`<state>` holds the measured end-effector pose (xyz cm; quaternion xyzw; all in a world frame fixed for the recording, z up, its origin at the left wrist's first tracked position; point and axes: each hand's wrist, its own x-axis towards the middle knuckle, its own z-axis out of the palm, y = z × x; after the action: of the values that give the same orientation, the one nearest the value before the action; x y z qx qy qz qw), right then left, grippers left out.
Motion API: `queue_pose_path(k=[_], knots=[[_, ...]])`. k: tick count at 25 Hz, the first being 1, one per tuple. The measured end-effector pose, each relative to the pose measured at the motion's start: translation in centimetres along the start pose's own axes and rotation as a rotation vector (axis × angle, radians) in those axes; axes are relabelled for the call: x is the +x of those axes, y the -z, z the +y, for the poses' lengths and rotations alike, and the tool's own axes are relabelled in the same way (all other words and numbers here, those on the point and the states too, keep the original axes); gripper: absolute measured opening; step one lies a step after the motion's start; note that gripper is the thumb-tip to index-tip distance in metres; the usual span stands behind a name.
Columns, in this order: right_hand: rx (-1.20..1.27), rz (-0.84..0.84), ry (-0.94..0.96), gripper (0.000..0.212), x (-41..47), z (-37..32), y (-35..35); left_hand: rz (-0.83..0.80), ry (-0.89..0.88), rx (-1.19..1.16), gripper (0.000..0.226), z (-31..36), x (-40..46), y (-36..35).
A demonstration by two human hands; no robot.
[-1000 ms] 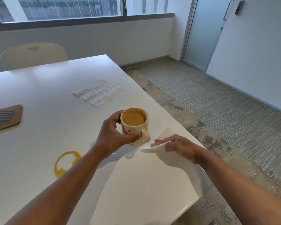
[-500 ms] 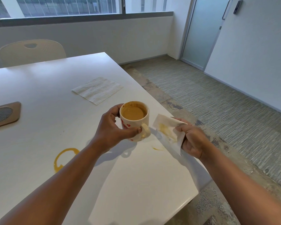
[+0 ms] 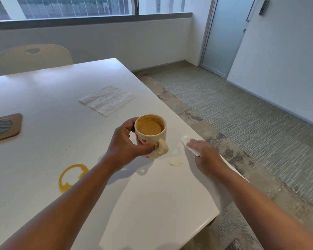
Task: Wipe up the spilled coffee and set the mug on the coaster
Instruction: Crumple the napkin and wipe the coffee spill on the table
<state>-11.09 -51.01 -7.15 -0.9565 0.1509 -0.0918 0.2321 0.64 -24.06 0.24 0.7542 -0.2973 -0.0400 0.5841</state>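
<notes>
— So, what is laid out, taken from the largest thing down?

— A white table (image 3: pixel 43 98) fills the left and centre of the frame. A wooden coaster (image 3: pixel 5 127) is seen at the left edge, and a clean paper napkin (image 3: pixel 107 100) lies flat above centre. A ring-shaped coffee spill (image 3: pixel 71 175) is left at lower left of centre, and a small coffee streak (image 3: pixel 175 163) sits right of centre.

— And where is the mug held?

— The mug (image 3: pixel 151 136), nearly full of milky coffee, is gripped at centre frame by the left hand (image 3: pixel 128 143), whose fingers and thumb are curled round its body beside the handle. It seems to be raised just off the table, though that cannot be told for certain. A folded napkin (image 3: pixel 189 144) is pressed to the table by the right hand (image 3: pixel 204 156), fingers laid over it, near the table's right edge.

— Which relation is the coming move turned on?

— The streak lies just below and left of the right hand, between it and the mug, so it is judged to be reached by the right hand first. The ring lies lower left, nearer the left forearm. The coaster lies well apart to the left, with its long axis running roughly left to right.

— Can any writing be read?

— None is seen; only red hearts are printed on the mug.
</notes>
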Motion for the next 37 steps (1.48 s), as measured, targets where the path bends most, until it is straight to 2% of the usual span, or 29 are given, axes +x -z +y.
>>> queue_pose_path(k=[3, 7, 9, 17, 24, 28, 37], knots=[[-0.026, 0.054, -0.038, 0.065, -0.3, -1.1, -0.8, -0.003, 0.002, -0.014, 0.075, -0.1, 0.1, 0.0], [0.16, 0.003, 0.229, 0.054, -0.1, -3.1, -0.4, -0.016, -0.008, -0.019, 0.077, -0.4, 0.1, -0.2], [0.187, -0.027, 0.276, 0.054, -0.2, -4.1, -0.7, -0.017, -0.005, -0.022, 0.076, -0.6, 0.1, -0.3], [0.345, -0.151, 0.165, 0.047, -2.7, -5.3, -1.0, -0.031, -0.032, -0.023, 0.072, -0.7, 0.5, -1.1], [0.409, -0.35, 0.129, 0.047, -5.0, -4.5, 0.5, -0.047, -0.039, -0.019, 0.071, -0.9, 1.4, -3.6], [0.384, -0.334, 0.172, 0.043, -6.0, -4.6, 0.5, -0.074, -0.007, -0.012, 0.076, -1.9, 2.0, -5.9], [0.355, -0.354, 0.138, 0.041, -6.2, -4.9, 0.9, -0.086, 0.033, 0.007, 0.082, -2.9, 3.4, -10.0]])
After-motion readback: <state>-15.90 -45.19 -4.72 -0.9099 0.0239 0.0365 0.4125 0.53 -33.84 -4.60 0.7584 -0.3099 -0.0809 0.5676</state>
